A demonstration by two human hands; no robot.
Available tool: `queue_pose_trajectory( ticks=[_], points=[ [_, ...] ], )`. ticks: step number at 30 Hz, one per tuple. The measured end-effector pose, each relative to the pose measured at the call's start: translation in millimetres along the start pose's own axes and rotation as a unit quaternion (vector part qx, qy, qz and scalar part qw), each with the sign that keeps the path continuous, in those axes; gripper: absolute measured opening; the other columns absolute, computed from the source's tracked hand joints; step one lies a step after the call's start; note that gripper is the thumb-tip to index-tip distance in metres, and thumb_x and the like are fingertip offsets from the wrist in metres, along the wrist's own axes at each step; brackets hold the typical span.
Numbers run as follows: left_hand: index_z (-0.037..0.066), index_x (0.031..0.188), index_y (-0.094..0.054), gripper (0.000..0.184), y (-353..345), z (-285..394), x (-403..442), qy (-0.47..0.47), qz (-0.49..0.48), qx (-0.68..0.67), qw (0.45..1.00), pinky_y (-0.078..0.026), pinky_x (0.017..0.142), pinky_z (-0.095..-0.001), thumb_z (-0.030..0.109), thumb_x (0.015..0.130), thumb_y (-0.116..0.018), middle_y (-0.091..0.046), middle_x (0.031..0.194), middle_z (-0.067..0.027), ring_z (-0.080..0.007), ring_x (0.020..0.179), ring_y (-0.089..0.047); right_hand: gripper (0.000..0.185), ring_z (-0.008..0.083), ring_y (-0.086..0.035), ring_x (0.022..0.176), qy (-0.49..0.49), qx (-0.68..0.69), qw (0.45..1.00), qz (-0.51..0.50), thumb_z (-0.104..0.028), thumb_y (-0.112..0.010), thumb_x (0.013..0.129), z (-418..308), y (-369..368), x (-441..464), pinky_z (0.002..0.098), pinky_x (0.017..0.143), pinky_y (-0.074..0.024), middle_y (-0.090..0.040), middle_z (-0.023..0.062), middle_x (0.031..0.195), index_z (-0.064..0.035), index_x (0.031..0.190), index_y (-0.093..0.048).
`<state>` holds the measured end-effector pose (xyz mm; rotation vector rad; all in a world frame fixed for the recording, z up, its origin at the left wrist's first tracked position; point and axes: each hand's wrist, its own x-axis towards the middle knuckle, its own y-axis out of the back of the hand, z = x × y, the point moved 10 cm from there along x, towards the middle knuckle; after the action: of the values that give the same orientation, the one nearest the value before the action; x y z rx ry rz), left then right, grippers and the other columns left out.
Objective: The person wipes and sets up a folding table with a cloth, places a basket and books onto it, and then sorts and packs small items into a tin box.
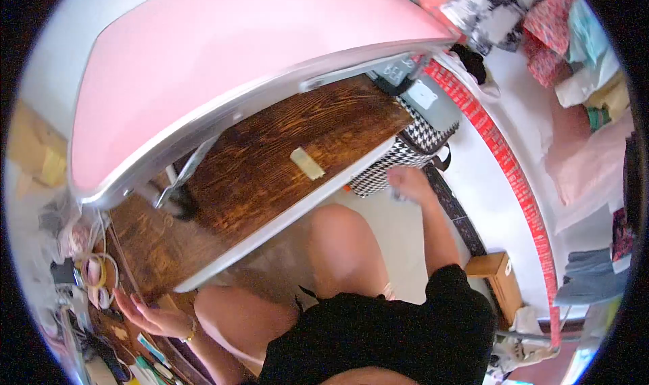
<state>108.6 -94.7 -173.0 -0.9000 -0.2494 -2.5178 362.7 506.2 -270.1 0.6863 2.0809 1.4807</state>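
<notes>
My left hand is at the lower left, palm turned up and fingers spread, beside the left end of a dark wood board and close to a cluttered surface. A bracelet circles its wrist. My right hand is on the right, fingers curled, near a black-and-white houndstooth bag; something small and greyish shows below it, too blurred to name. A strip of beige tape lies on the board. Above the board is a large pink panel with a metal edge.
My bare knees are below the board's white front edge. A small wooden stool stands at the right. Clothes are piled at the upper right, past a red patterned strip. Cables and small items crowd the left.
</notes>
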Motion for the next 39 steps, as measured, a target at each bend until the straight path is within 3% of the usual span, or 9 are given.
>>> queue_pose_trajectory(
  ticks=[8,14,17,18,19,22,27,30,39],
  points=[
    [-0.007,0.124,-0.037,0.046,-72,70,-19,-0.115,-0.11,-0.01,0.987,-0.026,0.102,-0.039,0.024,0.089,-0.043,-0.037,0.132,-0.022,-0.032,0.122,-0.035,0.028,0.025,-0.055,0.093,0.039,0.368,0.85,0.376,-0.017,-0.059,0.077,5,102,-16,0.033,0.082,-0.0431,-0.057,0.0125,0.095,-0.0046,0.102,-0.058],
    [-0.003,0.119,-0.043,0.039,-127,128,-49,-0.203,-0.204,-0.027,0.957,-0.024,0.102,-0.0457,0.022,0.089,-0.044,-0.037,0.132,-0.0225,-0.0346,0.122,-0.035,0.033,0.0284,-0.051,0.094,0.231,0.044,0.885,0.403,-0.012,-0.064,0.067,-54,99,18,0.0374,0.084,-0.0418,-0.056,0.0108,0.098,-0.0083,0.1,-0.058],
    [-0.002,0.118,-0.044,0.037,-134,140,-55,-0.243,-0.236,-0.001,0.941,-0.023,0.102,-0.0472,0.02,0.088,-0.045,-0.037,0.131,-0.0227,-0.0359,0.121,-0.035,0.023,0.0284,-0.056,0.077,-0.012,-0.075,0.924,0.374,-0.007,-0.058,0.067,19,111,2,0.0397,0.069,-0.046,-0.058,0.0114,0.083,-0.0083,0.09,-0.061],
    [-0.001,0.118,-0.044,0.036,-136,141,-60,-0.249,-0.245,0.009,0.937,-0.023,0.102,-0.0474,0.019,0.088,-0.045,-0.037,0.131,-0.0227,-0.0363,0.121,-0.035,0.019,0.029,-0.058,0.068,-0.023,0.025,0.831,0.556,-0.009,-0.055,0.074,43,134,-34,0.0395,0.065,-0.0472,-0.059,0.0127,0.08,-0.0061,0.091,-0.061],
    [-0.002,0.116,-0.046,0.034,-139,142,-62,-0.251,-0.245,-0.011,0.937,-0.024,0.101,-0.0477,0.017,0.088,-0.045,-0.039,0.129,-0.0226,-0.0371,0.12,-0.036,0.018,0.0243,-0.06,0.072,-0.156,0.257,0.78,0.549,-0.012,-0.053,0.08,101,118,-42,0.0343,0.068,-0.0474,-0.06,0.0122,0.082,-0.0053,0.095,-0.061],
    [-0.002,0.114,-0.047,0.031,-162,159,-79,-0.284,-0.269,-0.016,0.92,-0.025,0.1,-0.0481,0.015,0.088,-0.044,-0.04,0.129,-0.0231,-0.0377,0.119,-0.037,0.024,0.0132,-0.056,0.081,-0.064,0.375,0.676,0.632,-0.014,-0.05,0.086,107,125,-54,0.0257,0.071,-0.0461,-0.058,0.0086,0.093,-0.0036,0.109,-0.051],
    [0.0,0.113,-0.049,0.029,-214,202,-115,-0.3,-0.354,-0.102,0.88,-0.029,0.098,-0.0477,0.012,0.086,-0.045,-0.042,0.126,-0.0226,-0.0375,0.118,-0.039,0.032,0.026,-0.048,0.102,0.196,0.369,0.823,0.385,-0.01,-0.059,0.078,-52,86,33,0.0339,0.089,-0.0388,-0.052,0.0109,0.104,-0.0075,0.109,-0.052],
    [0.0,0.108,-0.053,0.027,-242,222,-142,-0.356,-0.411,-0.044,0.838,-0.03,0.097,-0.048,0.014,0.085,-0.047,-0.045,0.125,-0.0199,-0.0377,0.117,-0.04,0.043,0.0328,-0.042,0.111,0.297,0.419,0.812,0.276,-0.018,-0.064,0.073,-129,100,24,0.0398,0.095,-0.035,-0.04,0.0158,0.124,-0.0073,0.113,-0.052],
    [0.003,0.115,-0.047,0.034,-205,202,-120,-0.379,-0.32,0.009,0.868,-0.027,0.099,-0.0492,0.017,0.084,-0.049,-0.039,0.128,-0.0213,-0.0384,0.121,-0.034,0.055,0.0283,-0.039,0.117,0.198,0.288,0.757,0.553,-0.024,-0.058,0.08,-39,265,21,0.0366,0.099,-0.0285,-0.039,0.0177,0.127,-0.0002,0.125,-0.039]
  ],
)
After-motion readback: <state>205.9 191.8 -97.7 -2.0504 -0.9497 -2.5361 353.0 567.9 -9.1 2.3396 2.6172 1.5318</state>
